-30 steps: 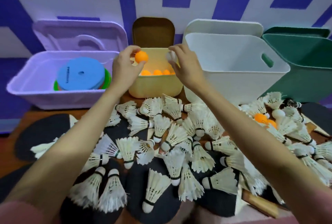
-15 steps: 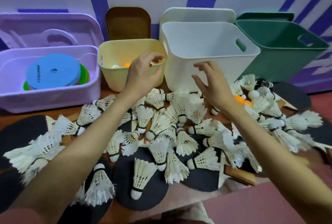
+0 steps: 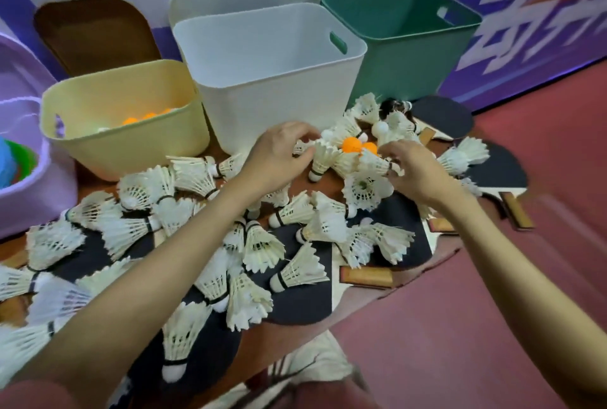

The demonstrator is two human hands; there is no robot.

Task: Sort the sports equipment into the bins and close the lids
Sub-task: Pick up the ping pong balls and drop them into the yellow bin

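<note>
Left hand: the left hand (image 3: 279, 155) reaches in front of the white bin (image 3: 262, 86); its grip is curled, fingertips at the feathers of a shuttlecock (image 3: 323, 159) that stands cork-down; it seems to pinch the skirt, though the contact is partly hidden.
Right hand: the right hand (image 3: 415, 172) has thumb and fingers bent, tips touching another shuttlecock (image 3: 374, 164) lying on its side; I cannot tell whether the grip has truly closed on it.
Orange balls: two orange balls (image 3: 349, 145) sit between the two hands, just beyond the fingertips, nested among shuttlecock feathers; neither hand touches them.
White ball: a white ball (image 3: 381, 127) rests just behind the orange pair, near the green bin (image 3: 404, 47).
Yellow bin: the yellow bin (image 3: 131, 142), left of the white one, holds several orange balls; its brown lid (image 3: 95, 34) leans upright behind it.
Purple bin: the purple bin (image 3: 23, 185) at the left edge holds flat coloured discs (image 3: 13, 162).
Tabletop: the tabletop (image 3: 95, 183) is strewn with white shuttlecocks lying over black paddles (image 3: 489, 172).
Lids: the white and green bins stand open, lids propped behind.
</note>
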